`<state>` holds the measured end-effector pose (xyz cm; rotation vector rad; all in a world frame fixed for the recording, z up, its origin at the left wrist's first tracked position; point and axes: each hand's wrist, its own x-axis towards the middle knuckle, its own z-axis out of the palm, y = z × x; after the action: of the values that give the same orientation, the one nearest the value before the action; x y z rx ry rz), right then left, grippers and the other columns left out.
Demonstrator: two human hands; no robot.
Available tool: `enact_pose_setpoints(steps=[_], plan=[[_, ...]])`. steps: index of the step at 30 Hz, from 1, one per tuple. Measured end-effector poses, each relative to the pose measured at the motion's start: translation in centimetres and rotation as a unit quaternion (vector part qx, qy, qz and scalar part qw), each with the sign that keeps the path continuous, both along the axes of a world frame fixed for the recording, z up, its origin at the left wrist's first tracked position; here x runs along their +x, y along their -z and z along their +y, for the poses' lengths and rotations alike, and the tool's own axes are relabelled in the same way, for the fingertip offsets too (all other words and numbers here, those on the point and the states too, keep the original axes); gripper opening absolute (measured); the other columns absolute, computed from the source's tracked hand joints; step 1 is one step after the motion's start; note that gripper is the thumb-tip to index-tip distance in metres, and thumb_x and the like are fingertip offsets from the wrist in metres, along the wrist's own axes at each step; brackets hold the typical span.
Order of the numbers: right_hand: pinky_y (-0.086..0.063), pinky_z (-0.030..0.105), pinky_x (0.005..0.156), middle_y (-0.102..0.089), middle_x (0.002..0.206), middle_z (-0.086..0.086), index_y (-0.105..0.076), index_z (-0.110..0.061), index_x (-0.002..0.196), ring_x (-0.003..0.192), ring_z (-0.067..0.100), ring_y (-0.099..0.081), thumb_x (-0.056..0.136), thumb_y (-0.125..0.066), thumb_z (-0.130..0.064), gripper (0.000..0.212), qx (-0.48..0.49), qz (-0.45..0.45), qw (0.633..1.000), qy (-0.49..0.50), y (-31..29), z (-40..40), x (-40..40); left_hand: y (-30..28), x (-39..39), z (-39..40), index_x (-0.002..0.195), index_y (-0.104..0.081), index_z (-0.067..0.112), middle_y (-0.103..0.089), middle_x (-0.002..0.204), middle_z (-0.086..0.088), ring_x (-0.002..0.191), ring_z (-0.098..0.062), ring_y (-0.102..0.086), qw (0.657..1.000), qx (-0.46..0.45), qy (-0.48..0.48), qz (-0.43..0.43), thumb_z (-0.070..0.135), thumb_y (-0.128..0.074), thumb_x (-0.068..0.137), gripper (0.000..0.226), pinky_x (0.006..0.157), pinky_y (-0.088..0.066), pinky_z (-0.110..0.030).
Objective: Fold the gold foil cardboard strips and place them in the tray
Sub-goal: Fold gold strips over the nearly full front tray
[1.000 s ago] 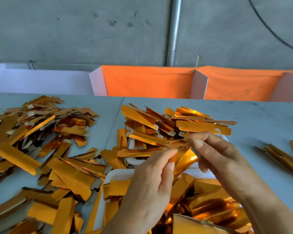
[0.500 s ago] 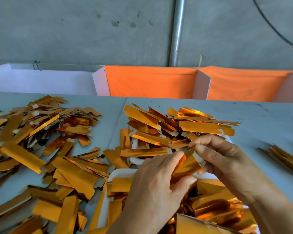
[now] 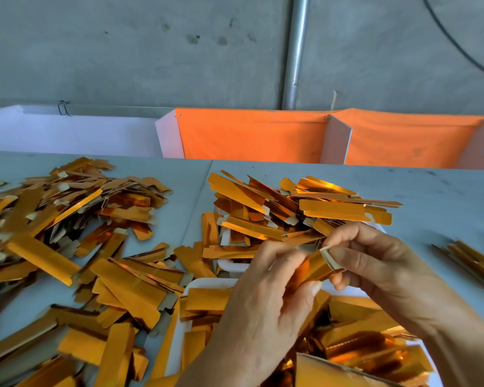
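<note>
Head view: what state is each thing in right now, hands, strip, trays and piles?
Left hand: grips the strip.
Right hand: pinches the strip's end.
Strip: held above the near tray, partly folded, end flap bent up.
Near tray: holds folded strips.
Far tray: heaped with strips.
Left pile: loose on the table.

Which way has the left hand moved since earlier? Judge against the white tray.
Yes. The left hand edged rightward from the white plastic tray corner, thumb now under the gold foil strip.
</note>
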<state>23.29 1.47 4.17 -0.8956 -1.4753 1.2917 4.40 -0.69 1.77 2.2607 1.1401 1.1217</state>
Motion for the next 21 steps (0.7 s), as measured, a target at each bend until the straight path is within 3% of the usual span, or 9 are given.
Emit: enact_pose_setpoints(steps=[3, 6, 9, 14, 18, 21], plan=[[-0.053, 0.023, 0.058, -0.066, 0.077, 0.012, -0.071, -0.015, 0.085, 0.060, 0.018, -0.063, 0.061, -0.085, -0.047, 0.043, 0.001, -0.006, 1.000, 0.001, -0.06, -0.08, 0.06, 0.17, -0.23, 0.14, 0.134, -0.035, 0.045, -0.039, 0.116, 0.032, 0.110, 0.010, -0.042, 1.000, -0.002, 0.001, -0.018, 0.055, -0.037, 0.093, 0.043, 0.087, -0.041, -0.011], [-0.054, 0.024, 0.059, -0.066, 0.079, 0.012, -0.071, -0.017, 0.084, 0.062, 0.020, -0.064, 0.075, -0.073, -0.029, 0.016, 0.000, -0.005, 1.000, -0.005, -0.12, -0.16, 0.02, 0.07, -0.52, 0.38, 0.133, -0.043, 0.038, -0.043, 0.112, 0.029, 0.103, 0.006, -0.048, 1.000, 0.006, 0.010, -0.018, 0.052, -0.037, 0.093, 0.042, 0.081, -0.042, -0.013], [-0.055, 0.026, 0.062, -0.067, 0.083, 0.011, -0.069, -0.017, 0.090, 0.069, 0.022, -0.066, 0.075, -0.077, -0.038, 0.027, 0.005, -0.023, 0.999, -0.029, -0.16, -0.26, 0.22, -0.09, -0.81, 0.58, 0.132, -0.048, 0.036, -0.044, 0.112, 0.028, 0.103, 0.006, -0.048, 1.000, 0.002, 0.009, -0.028, 0.048, -0.039, 0.093, 0.041, 0.079, -0.039, -0.007], [-0.054, 0.029, 0.067, -0.068, 0.084, 0.013, -0.064, -0.017, 0.099, 0.077, 0.024, -0.066, 0.076, -0.068, -0.021, 0.023, 0.012, -0.062, 0.996, -0.066, -0.24, -0.28, 0.71, -0.09, -0.95, 0.60, 0.134, -0.047, 0.036, -0.043, 0.111, 0.028, 0.100, 0.005, -0.049, 0.999, -0.008, 0.022, -0.027, 0.045, -0.040, 0.093, 0.043, 0.078, -0.041, -0.009], [-0.054, 0.027, 0.063, -0.068, 0.078, 0.012, -0.065, -0.018, 0.092, 0.071, 0.022, -0.066, 0.072, -0.072, -0.024, 0.022, 0.020, -0.075, 0.996, -0.043, -0.13, -0.20, 0.41, 0.03, -1.00, 0.63, 0.135, -0.048, 0.033, -0.045, 0.111, 0.026, 0.106, 0.004, -0.047, 0.999, -0.003, 0.027, -0.021, 0.049, -0.038, 0.093, 0.046, 0.084, -0.042, -0.017], [-0.054, 0.026, 0.059, -0.065, 0.068, 0.009, -0.065, -0.017, 0.084, 0.061, 0.019, -0.063, 0.075, -0.068, -0.014, 0.010, 0.028, -0.081, 0.996, -0.024, -0.10, -0.11, 0.12, 0.08, -0.95, 0.60, 0.135, -0.047, 0.031, -0.047, 0.115, 0.024, 0.109, 0.004, -0.046, 0.999, -0.004, 0.035, -0.004, 0.048, -0.038, 0.092, 0.048, 0.087, -0.042, -0.018]])
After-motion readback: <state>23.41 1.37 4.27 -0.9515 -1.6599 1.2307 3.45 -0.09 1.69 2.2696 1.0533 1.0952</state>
